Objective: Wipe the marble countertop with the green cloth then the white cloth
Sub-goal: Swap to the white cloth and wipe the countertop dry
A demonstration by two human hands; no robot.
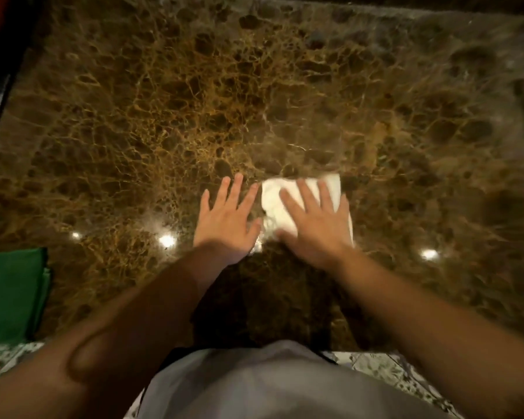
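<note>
Green cloth (11,293), folded, at the counter's (164,101) front-left corner. Left hand (227,220), fingers spread, flat on bare marble. Right hand (315,222), likewise flat, presses the white cloth (288,204) near the front edge, mid-counter.

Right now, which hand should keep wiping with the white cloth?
Right. The right hand lies flat on the white cloth, fingers spread. The left hand rests on bare marble countertop beside it.

both arms stretched forward, left hand (226,220) flat with fingers spread, right hand (316,223) flat, palm down
</note>
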